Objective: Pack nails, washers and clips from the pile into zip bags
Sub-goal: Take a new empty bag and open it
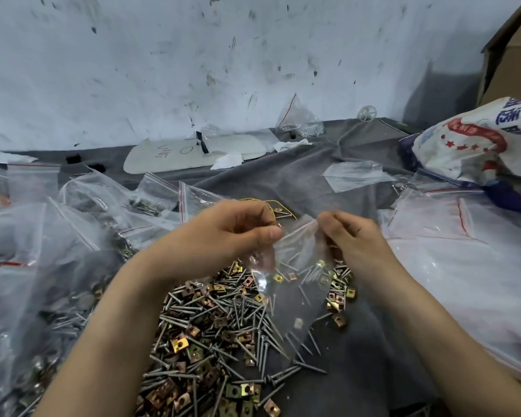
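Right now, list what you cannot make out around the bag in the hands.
Head view only.
- Zip bag: parts inside blend with the pile seen through the film.
- Left hand: the piece at its fingertips is too small to name.
- Filled bags: contents blurred by glare, cut by the left edge.
- Printed sack: lettering cut by the right edge.

Pile (217,335): grey steel nails (310,368) mixed with brass-coloured square clips (179,344), loose on the bench (358,341), front centre.
Zip bag (292,284): clear, mouth up, hanging over the pile. It is pinched at its top by the left hand (223,233) and right hand (352,239), with a few clips and nails inside.
Filled bags (42,266): heaped at left.
Empty bags (463,281): stacked flat at right.
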`<action>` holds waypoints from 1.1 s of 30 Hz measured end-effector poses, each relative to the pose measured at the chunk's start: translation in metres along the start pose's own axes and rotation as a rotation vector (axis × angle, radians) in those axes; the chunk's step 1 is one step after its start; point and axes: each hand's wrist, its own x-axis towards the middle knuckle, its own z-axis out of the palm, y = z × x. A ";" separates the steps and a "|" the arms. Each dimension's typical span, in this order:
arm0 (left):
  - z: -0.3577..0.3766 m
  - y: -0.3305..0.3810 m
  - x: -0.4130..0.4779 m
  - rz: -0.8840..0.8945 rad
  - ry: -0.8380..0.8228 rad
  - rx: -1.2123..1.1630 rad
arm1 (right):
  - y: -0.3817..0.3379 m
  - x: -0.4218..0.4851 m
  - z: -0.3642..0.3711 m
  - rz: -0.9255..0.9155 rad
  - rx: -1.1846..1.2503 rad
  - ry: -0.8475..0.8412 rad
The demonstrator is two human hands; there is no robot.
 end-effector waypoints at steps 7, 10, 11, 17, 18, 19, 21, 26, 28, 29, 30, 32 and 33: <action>-0.011 0.002 -0.006 0.088 0.201 0.142 | 0.035 -0.008 0.015 0.134 -0.937 -0.250; -0.011 0.002 -0.006 0.139 0.272 0.196 | 0.032 -0.007 0.019 0.099 -0.961 -0.246; -0.011 0.003 -0.006 0.163 0.290 0.220 | 0.031 -0.007 0.019 0.099 -0.949 -0.244; -0.011 0.004 -0.006 0.173 0.266 0.269 | 0.006 0.014 -0.002 0.023 -0.658 0.092; -0.010 0.003 -0.005 0.168 0.244 0.291 | -0.005 0.019 -0.008 -0.018 -0.558 0.184; -0.009 0.003 -0.005 0.166 0.222 0.322 | -0.019 0.024 -0.012 -0.073 -0.430 0.270; -0.005 0.002 -0.002 0.170 0.194 0.403 | -0.051 0.025 -0.015 -0.228 -0.177 0.361; 0.005 0.007 0.001 0.234 0.145 0.530 | -0.083 0.000 0.011 -0.482 -0.447 0.050; 0.005 0.008 0.001 0.266 0.145 0.529 | -0.078 -0.004 0.012 -0.496 -0.677 -0.044; 0.005 0.008 0.000 0.277 0.151 0.527 | -0.075 -0.005 0.011 -0.492 -0.693 -0.078; 0.005 0.008 0.000 0.281 0.161 0.521 | -0.072 -0.006 0.008 -0.487 -0.660 -0.101; 0.004 0.008 -0.001 0.271 0.181 0.491 | -0.066 -0.007 0.001 -0.484 -0.513 -0.041; 0.003 0.007 -0.002 0.264 0.191 0.484 | -0.060 -0.006 -0.003 -0.472 -0.451 0.041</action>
